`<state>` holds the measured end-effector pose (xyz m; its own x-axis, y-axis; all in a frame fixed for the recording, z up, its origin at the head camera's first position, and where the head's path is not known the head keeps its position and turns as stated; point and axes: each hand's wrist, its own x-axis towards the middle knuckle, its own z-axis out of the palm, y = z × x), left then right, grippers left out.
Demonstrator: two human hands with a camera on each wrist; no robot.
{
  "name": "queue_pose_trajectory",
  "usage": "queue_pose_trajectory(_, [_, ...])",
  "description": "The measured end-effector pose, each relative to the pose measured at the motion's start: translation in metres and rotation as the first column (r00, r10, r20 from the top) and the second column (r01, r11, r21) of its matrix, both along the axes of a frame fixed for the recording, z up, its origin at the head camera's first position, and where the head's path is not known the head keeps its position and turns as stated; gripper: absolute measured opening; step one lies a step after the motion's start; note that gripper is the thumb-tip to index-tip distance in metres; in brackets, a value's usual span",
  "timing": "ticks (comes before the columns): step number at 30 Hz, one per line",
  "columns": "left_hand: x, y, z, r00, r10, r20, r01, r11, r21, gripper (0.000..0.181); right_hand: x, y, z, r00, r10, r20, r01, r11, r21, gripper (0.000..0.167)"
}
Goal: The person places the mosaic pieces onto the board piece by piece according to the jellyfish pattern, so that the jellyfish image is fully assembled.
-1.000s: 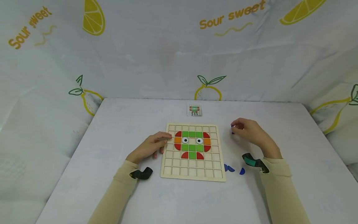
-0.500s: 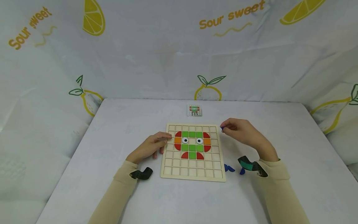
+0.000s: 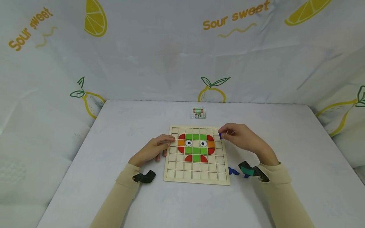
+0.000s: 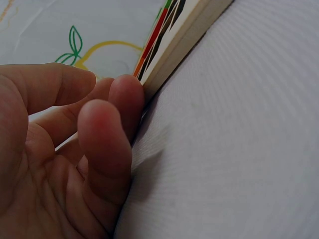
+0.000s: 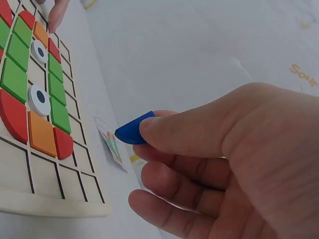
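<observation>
In the head view, a square wooden grid board (image 3: 188, 174) lies on the table. It bears green and orange squares, red rounded pieces and two white eye discs (image 3: 203, 143). My right hand (image 3: 242, 137) pinches a small blue curved piece (image 5: 133, 130) between thumb and fingers, over the board's upper right edge. The right wrist view shows this piece apart from the grid. My left hand (image 3: 152, 149) rests at the board's left edge, its fingers loosely bent and its fingertips touching the rim.
More blue curved pieces (image 3: 235, 172) lie by the board's lower right side, one partly hidden behind the right wrist camera (image 3: 252, 171). Behind the board lies a small picture card (image 3: 198, 112) with a coloured grid figure. A white printed cloth (image 3: 159, 63) hangs behind the table.
My right hand has moved left with the blue piece, from beside the board to over its right edge. My left hand has stayed in place.
</observation>
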<state>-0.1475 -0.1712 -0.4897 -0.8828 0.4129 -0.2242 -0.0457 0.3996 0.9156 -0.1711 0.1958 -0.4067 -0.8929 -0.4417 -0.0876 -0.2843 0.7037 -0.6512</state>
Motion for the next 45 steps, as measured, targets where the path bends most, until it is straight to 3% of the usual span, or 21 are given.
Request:
queue_pose_trajectory(8, [-0.001, -0.001, -0.001, 1.000, -0.011, -0.001, 0.011, 1.000, 0.020, 0.032, 0.006, -0.015, -0.002, 0.997, 0.076, 0.032, -0.076, 0.997, -0.004, 0.016])
queue_pose_trajectory(16, [-0.001, -0.001, -0.001, 1.000, -0.009, 0.001, 0.009, 1.000, 0.018, 0.032, 0.008, -0.025, -0.005, 0.981, 0.148, 0.127, -0.147, 0.989, -0.015, 0.006])
queue_pose_trajectory(30, [-0.001, -0.001, -0.001, 1.000, -0.007, 0.002, 0.007, 1.000, 0.016, 0.031, 0.012, -0.039, -0.014, 0.959, 0.204, 0.199, -0.217, 0.975, 0.048, 0.005])
queue_pose_trajectory(36, [-0.001, -0.001, -0.001, 1.000, -0.004, 0.000, 0.004, 1.000, 0.014, 0.032, 0.015, -0.047, -0.020, 0.936, 0.252, 0.244, -0.280, 0.956, 0.085, 0.009])
queue_pose_trajectory(45, [0.000, -0.001, 0.001, 1.000, -0.008, 0.001, 0.008, 1.000, 0.016, 0.032, 0.023, -0.056, -0.022, 0.918, 0.255, 0.304, -0.307, 0.942, 0.136, 0.019])
